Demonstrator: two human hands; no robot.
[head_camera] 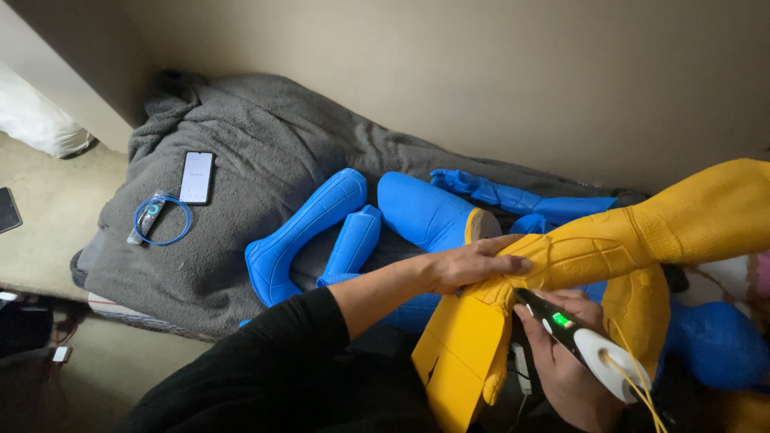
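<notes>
My left hand (473, 265) presses flat on the yellow printed arm piece (609, 240); my right grip (561, 353) wraps the 3D pen (573, 337) just below — its nozzle could slip and smear the seam.

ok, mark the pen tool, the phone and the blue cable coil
pen tool (571, 330), head view, on its black body beside the green light
phone (196, 177), head view, middle of its screen
blue cable coil (163, 218), head view, on the coil loop
</notes>
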